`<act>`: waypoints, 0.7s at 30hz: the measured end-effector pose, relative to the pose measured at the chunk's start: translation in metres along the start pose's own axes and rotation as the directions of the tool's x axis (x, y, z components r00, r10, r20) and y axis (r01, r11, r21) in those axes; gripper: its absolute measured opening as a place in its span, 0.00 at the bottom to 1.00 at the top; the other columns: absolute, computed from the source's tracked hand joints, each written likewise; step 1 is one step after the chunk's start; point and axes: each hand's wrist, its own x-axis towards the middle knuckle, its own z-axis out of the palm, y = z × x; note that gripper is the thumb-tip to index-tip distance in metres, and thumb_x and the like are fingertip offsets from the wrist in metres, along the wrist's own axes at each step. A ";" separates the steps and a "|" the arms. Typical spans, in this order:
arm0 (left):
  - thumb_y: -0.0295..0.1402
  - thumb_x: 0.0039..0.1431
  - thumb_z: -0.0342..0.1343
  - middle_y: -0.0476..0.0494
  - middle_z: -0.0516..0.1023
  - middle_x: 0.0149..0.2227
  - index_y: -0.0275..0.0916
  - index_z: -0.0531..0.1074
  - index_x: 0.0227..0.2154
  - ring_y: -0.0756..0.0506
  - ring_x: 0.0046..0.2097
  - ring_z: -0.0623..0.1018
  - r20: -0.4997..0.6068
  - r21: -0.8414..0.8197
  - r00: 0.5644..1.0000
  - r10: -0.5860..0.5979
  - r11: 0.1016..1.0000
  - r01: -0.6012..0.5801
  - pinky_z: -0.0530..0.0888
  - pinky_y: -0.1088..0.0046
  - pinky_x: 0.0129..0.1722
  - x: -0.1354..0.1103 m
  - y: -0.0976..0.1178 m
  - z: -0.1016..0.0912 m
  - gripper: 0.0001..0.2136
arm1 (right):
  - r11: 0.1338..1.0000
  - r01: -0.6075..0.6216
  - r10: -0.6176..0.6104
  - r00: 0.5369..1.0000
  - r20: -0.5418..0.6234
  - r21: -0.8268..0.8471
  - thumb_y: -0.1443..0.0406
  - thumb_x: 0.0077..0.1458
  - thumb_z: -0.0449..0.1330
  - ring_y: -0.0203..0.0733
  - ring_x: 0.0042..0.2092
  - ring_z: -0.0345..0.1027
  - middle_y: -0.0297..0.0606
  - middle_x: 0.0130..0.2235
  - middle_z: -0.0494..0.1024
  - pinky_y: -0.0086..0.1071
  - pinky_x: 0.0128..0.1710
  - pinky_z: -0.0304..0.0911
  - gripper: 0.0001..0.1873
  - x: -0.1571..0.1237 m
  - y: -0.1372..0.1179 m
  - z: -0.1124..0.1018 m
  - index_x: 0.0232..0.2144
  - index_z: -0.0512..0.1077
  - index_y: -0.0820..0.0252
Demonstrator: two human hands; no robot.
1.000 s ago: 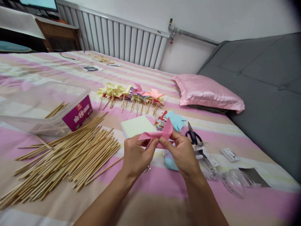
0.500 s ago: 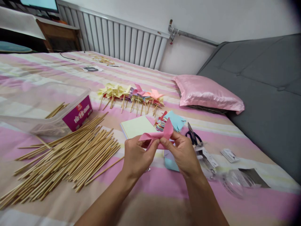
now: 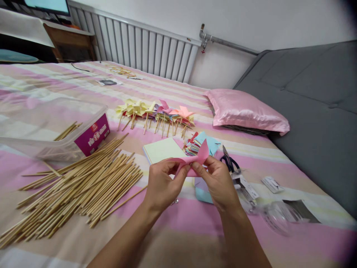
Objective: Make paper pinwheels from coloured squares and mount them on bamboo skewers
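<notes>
Pink pinwheel paper (image 3: pixel 203 152) is pinched between both hands above the striped bedspread, its right blade standing up. My left hand (image 3: pixel 165 182) is closed on its left side, thumb near the centre. My right hand (image 3: pixel 219 182) grips the other side, and the two thumbs almost meet at the middle. Fingers hide much of the paper, and whatever may be at its centre is too small to tell. Just beyond the hands lie a stack of pale green paper sheets (image 3: pixel 164 149) and a pile of cut coloured paper (image 3: pixel 209 142). Blue paper (image 3: pixel 203 194) shows beneath my right hand.
Many wooden sticks (image 3: pixel 83 186) lie loose at left, beside a clear plastic box (image 3: pixel 92 139). Finished pinwheels (image 3: pixel 164 109) are grouped farther back. Scissors (image 3: pixel 229 160), a small white packet (image 3: pixel 272 184) and clear plastic packaging (image 3: pixel 279 217) lie at right. A pink pillow (image 3: pixel 245 109) rests behind.
The left part of the pink paper has folded inward and shows less beyond my left fingers. Its upright blade has shifted slightly right. Both hands stay almost in place.
</notes>
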 end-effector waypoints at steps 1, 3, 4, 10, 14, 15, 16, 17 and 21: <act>0.30 0.51 0.57 0.49 0.74 0.19 0.35 0.77 0.26 0.52 0.23 0.72 0.014 -0.004 1.000 -0.007 1.000 0.007 0.67 0.80 0.20 0.000 0.000 0.000 0.06 | 1.000 0.008 -0.008 1.000 -0.009 -0.012 0.61 0.51 0.61 0.46 0.45 0.71 0.38 0.42 0.79 0.38 0.44 0.66 0.11 0.000 0.000 0.000 0.39 0.75 0.57; 0.30 0.51 0.56 0.48 0.74 0.20 0.35 0.77 0.28 0.51 0.23 0.72 0.032 -0.023 0.999 -0.018 1.000 0.018 0.67 0.80 0.20 0.000 0.000 0.000 0.05 | 0.995 0.038 -0.041 0.999 -0.033 -0.087 0.61 0.51 0.61 0.47 0.43 0.71 0.39 0.41 0.79 0.39 0.44 0.66 0.11 -0.001 0.000 0.000 0.38 0.75 0.57; 0.29 0.51 0.56 0.49 0.74 0.19 0.35 0.77 0.27 0.52 0.23 0.71 0.036 -0.037 0.999 -0.026 0.999 0.027 0.67 0.80 0.20 0.000 0.000 0.000 0.05 | 0.986 0.057 -0.066 0.997 -0.050 -0.154 0.61 0.51 0.61 0.47 0.43 0.71 0.39 0.40 0.79 0.40 0.45 0.65 0.11 -0.002 0.000 0.000 0.37 0.75 0.58; 0.29 0.47 0.57 0.52 0.69 0.15 0.36 0.70 0.15 0.54 0.19 0.66 0.052 -0.075 0.994 -0.098 0.992 0.101 0.62 0.80 0.17 0.005 0.002 -0.001 0.08 | 0.912 0.105 -0.135 0.990 -0.049 -0.396 0.62 0.51 0.60 0.48 0.43 0.70 0.40 0.39 0.78 0.42 0.46 0.62 0.08 -0.002 -0.003 -0.004 0.35 0.75 0.57; 0.29 0.47 0.57 0.53 0.66 0.14 0.35 0.68 0.13 0.55 0.18 0.64 0.099 -0.020 0.987 -0.127 0.991 0.130 0.62 0.80 0.18 0.010 0.003 -0.007 0.11 | 0.956 0.120 -0.111 0.993 0.050 -0.266 0.64 0.49 0.62 0.45 0.42 0.70 0.37 0.39 0.78 0.39 0.45 0.64 0.10 0.001 -0.008 -0.009 0.37 0.74 0.57; 0.29 0.47 0.57 0.53 0.67 0.14 0.35 0.69 0.13 0.54 0.19 0.65 0.113 -0.012 0.986 -0.125 0.992 0.127 0.62 0.80 0.18 0.010 0.003 -0.009 0.10 | 0.964 0.117 -0.101 0.992 0.075 -0.238 0.65 0.48 0.63 0.44 0.43 0.70 0.37 0.39 0.78 0.38 0.45 0.64 0.11 0.001 -0.009 -0.010 0.37 0.73 0.57; 0.29 0.47 0.57 0.53 0.68 0.15 0.34 0.70 0.15 0.54 0.19 0.66 0.130 -0.009 0.985 -0.117 0.993 0.119 0.63 0.80 0.19 0.011 0.003 -0.010 0.08 | 0.970 0.107 -0.089 0.992 0.092 -0.219 0.65 0.47 0.63 0.44 0.42 0.70 0.37 0.39 0.78 0.37 0.45 0.64 0.11 0.001 -0.009 -0.011 0.37 0.74 0.57; 0.28 0.47 0.56 0.52 0.69 0.16 0.34 0.73 0.17 0.54 0.20 0.67 0.151 -0.012 0.983 -0.104 0.994 0.107 0.63 0.80 0.20 0.011 0.003 -0.011 0.06 | 0.974 0.093 -0.074 0.992 0.098 -0.207 0.65 0.47 0.64 0.44 0.42 0.71 0.37 0.38 0.78 0.37 0.44 0.64 0.10 0.001 -0.008 -0.011 0.36 0.74 0.57; 0.25 0.48 0.54 0.49 0.76 0.23 0.35 0.78 0.27 0.52 0.24 0.71 0.244 -0.034 0.967 -0.072 0.996 0.083 0.66 0.80 0.23 0.010 0.002 -0.012 0.07 | 0.985 0.030 -0.018 0.997 0.072 -0.169 0.64 0.47 0.64 0.44 0.38 0.72 0.37 0.33 0.79 0.36 0.38 0.66 0.06 0.000 -0.001 -0.010 0.31 0.76 0.58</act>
